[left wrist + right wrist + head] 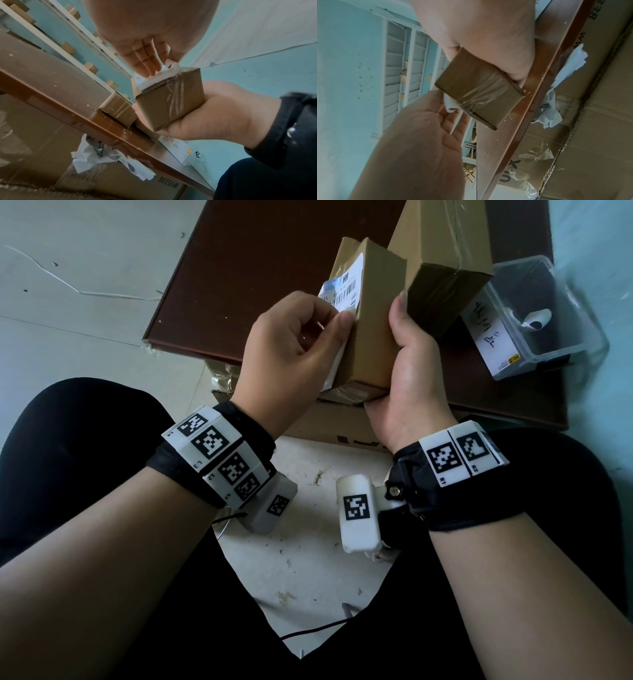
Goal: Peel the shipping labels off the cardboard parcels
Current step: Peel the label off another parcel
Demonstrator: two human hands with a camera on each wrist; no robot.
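A small taped cardboard parcel (368, 320) is held up over the near edge of the brown table (239, 268). My right hand (407, 385) grips its lower end, thumb up along the right face. A white shipping label (346, 285) covers its left face, its lower part lifted and crumpled. My left hand (291, 354) pinches that loose label edge (167, 69) between thumb and fingers. In the right wrist view the parcel (477, 90) shows its taped end, with the label scrap (450, 105) in the left hand's fingers (452, 121).
A larger cardboard parcel (442, 254) lies on the table just behind the held one. A clear plastic bin (537, 316) with a handwritten label stands at the right. Crumpled peeled labels (106, 159) lie in a big carton (342, 426) under the table edge.
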